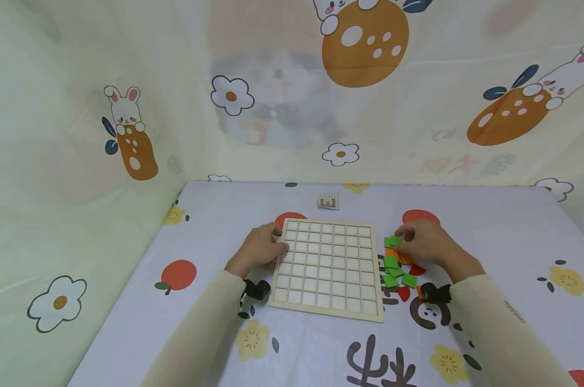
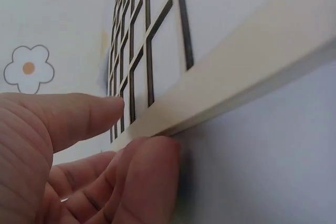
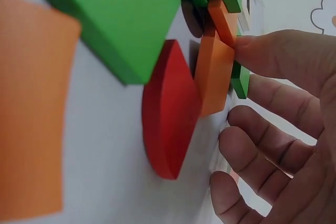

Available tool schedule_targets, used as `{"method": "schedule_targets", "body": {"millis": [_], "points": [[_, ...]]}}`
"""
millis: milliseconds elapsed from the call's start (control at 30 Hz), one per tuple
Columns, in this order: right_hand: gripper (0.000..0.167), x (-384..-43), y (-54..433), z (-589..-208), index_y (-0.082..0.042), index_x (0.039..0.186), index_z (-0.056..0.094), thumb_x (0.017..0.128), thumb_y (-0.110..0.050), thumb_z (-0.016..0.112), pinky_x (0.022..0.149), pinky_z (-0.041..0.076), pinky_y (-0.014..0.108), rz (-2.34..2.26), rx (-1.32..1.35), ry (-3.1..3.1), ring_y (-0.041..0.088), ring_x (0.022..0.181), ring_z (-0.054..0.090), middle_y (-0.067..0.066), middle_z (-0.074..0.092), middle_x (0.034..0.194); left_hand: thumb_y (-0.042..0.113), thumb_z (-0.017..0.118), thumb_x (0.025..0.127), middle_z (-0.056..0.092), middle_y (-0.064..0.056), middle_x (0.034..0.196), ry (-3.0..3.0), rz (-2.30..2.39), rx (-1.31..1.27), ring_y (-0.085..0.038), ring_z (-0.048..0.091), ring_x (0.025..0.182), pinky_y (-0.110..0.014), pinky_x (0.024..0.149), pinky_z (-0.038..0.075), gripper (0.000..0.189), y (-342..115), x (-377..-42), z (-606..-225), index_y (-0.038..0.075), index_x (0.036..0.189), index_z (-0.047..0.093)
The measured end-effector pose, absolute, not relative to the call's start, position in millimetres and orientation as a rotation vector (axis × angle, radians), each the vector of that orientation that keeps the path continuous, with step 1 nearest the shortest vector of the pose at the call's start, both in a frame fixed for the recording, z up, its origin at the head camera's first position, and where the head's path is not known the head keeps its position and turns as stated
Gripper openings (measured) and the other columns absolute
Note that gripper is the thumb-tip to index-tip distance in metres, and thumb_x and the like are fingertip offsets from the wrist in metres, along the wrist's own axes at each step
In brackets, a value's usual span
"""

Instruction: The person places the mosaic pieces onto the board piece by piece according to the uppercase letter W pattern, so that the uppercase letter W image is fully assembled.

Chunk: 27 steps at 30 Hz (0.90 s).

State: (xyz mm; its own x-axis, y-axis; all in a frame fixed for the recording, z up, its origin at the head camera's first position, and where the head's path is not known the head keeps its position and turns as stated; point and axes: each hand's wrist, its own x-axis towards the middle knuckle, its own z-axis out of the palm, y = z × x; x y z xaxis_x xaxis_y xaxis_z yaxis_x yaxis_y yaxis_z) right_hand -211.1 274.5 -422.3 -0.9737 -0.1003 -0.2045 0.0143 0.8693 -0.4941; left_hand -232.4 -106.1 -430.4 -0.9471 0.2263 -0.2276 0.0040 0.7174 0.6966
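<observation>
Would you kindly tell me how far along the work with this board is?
Done: the pale wooden grid board rests on the white patterned tablecloth, its left edge held by the left hand. In hand: the right hand is among the green square tiles and orange flat pieces; whether it pinches one is unclear. Remaining: probably all the placing; the board holds no pieces, and red curved-edged pieces also lie beside it.

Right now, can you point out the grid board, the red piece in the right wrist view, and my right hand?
Grid board point(image 1: 337, 272): head view, a cell near its middle.
Red piece point(image 3: 170, 111): right wrist view, its middle.
Right hand point(image 1: 429, 245): head view, its back.
</observation>
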Motion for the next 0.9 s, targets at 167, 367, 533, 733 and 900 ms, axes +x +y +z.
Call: {"method": "schedule_targets", "body": {"millis": [167,367,533,733,900], "points": [[0.043,-211,276,-424,-0.001,0.119,0.069,0.084,-0.025,0.076,0.069,0.056,0.035,-0.736,-0.068,2.825,0.032,0.093,0.054,0.016,0.064,0.102,0.016,0.066,0.094,0.062,-0.009,0.078,2.645,1.095,0.187,-0.017,0.061,0.048,-0.026,0.044,0.052,0.037,-103,-231,-436,0.002,0.126,0.054],[0.04,-212,275,-424,0.001,0.117,0.07,0.084,-0.021,0.074,0.069,0.056,0.035,-0.714,-0.103,2.825,0.03,0.091,0.056,0.015,0.066,0.1,0.013,0.063,0.094,0.061,-0.008,0.079,2.691,1.084,0.172,-0.016,0.06,0.046,-0.027,0.043,0.052,0.031,-100,-228,-437,0.003,0.123,0.057],[0.038,-214,273,-423,0.002,0.115,0.071,0.084,-0.02,0.073,0.066,0.055,0.033,-0.683,-0.139,2.842,0.027,0.086,0.056,0.01,0.068,0.095,0.012,0.064,0.094,0.061,-0.009,0.082,2.675,1.115,0.164,-0.016,0.061,0.05,-0.027,0.045,0.053,0.029,-102,-227,-437,0.004,0.121,0.058],[0.038,-216,272,-420,0.003,0.115,0.071,0.084,-0.019,0.072,0.068,0.055,0.034,-0.668,-0.167,2.831,0.027,0.086,0.056,0.012,0.07,0.097,0.01,0.071,0.089,0.059,-0.011,0.087,2.582,1.228,0.151,-0.017,0.064,0.057,-0.028,0.05,0.056,0.036,-109,-226,-438,0.003,0.122,0.058],[0.04,-218,271,-418,0.003,0.117,0.069,0.082,-0.015,0.072,0.068,0.054,0.035,-0.676,-0.179,2.805,0.027,0.087,0.055,0.013,0.067,0.098,0.009,0.076,0.085,0.059,-0.011,0.087,2.509,1.333,0.102,-0.017,0.064,0.059,-0.03,0.053,0.058,0.037,-114,-226,-440,0.003,0.119,0.06]]}}
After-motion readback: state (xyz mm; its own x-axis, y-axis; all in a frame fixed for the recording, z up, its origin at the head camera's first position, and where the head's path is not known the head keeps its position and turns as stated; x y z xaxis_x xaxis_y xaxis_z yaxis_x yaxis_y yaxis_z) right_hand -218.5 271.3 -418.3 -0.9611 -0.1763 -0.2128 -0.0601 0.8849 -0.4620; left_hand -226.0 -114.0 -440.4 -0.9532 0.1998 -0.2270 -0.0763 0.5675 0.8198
